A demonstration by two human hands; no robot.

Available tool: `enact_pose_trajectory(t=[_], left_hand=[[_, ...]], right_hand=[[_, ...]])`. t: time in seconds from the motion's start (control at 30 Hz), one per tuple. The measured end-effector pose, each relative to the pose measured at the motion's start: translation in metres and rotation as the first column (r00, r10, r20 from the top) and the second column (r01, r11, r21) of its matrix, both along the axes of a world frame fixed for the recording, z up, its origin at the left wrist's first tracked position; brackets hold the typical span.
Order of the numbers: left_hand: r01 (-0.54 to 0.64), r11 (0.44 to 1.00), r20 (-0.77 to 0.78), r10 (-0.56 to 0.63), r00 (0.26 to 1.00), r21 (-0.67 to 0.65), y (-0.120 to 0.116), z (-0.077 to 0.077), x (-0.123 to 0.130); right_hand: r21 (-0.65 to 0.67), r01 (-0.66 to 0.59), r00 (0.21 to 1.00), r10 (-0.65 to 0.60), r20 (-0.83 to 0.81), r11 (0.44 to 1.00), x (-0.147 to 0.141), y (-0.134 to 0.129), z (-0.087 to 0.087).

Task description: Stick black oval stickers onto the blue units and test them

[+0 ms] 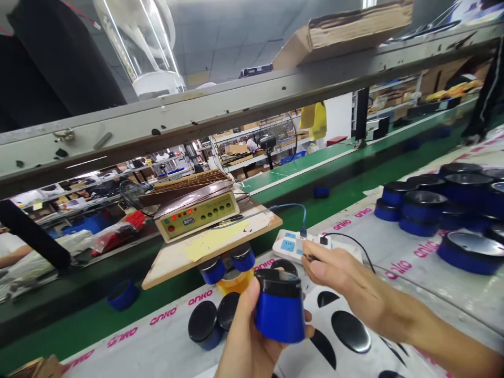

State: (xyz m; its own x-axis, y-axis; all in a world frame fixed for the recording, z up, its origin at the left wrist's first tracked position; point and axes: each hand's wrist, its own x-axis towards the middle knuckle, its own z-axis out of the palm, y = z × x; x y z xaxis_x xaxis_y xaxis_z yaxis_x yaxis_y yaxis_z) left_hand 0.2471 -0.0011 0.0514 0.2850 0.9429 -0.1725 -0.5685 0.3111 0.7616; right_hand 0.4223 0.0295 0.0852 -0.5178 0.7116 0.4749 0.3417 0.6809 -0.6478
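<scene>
My left hand (252,336) is wrapped round a blue cup-shaped part with a glossy black top (279,307), held tilted above the bench. To its right, my right hand (334,270) has its fingers pinched near the white power strip (289,244); a small dark thing shows at the fingertips, too hidden to name. A blue cable (304,215) runs to the strip beside these fingers. Black discs (350,331) lie on a white sheet below my right hand. More black-topped blue parts (205,324) stand left of my left hand.
A yellow control box (199,212) sits on a wooden board (212,247). Many blue parts (423,210) are grouped at the right. Behind runs a green conveyor (260,239) carrying a few blue parts. A metal beam (236,102) crosses above. Another person's arm (14,255) shows far left.
</scene>
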Motion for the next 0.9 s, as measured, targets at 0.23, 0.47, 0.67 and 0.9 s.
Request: enact_pose_trajectory(t=[0.23,0.47,0.67,0.9], left_hand=[[-0.126,0.991,-0.021,0.125,0.992,-0.045,0.003,-0.002,-0.013],[-0.118,0.932,-0.585,0.31,0.749,0.343,0.005,-0.003,-0.018],[-0.074,0.9,-0.746,0.4,0.532,0.429,0.0,0.001,-0.014],[-0.023,0.908,-0.788,0.375,0.489,0.418,0.001,-0.008,-0.012]], right_hand=[[0.205,-0.032,0.988,0.0,0.157,0.978,-0.006,0.002,-0.033],[0.439,-0.025,0.961,-0.1,0.26,0.898,-0.004,0.004,-0.04],[0.473,0.011,0.936,-0.175,0.304,0.881,-0.005,0.004,-0.054],[0.438,-0.024,0.943,-0.125,0.309,0.898,-0.004,0.007,-0.064]])
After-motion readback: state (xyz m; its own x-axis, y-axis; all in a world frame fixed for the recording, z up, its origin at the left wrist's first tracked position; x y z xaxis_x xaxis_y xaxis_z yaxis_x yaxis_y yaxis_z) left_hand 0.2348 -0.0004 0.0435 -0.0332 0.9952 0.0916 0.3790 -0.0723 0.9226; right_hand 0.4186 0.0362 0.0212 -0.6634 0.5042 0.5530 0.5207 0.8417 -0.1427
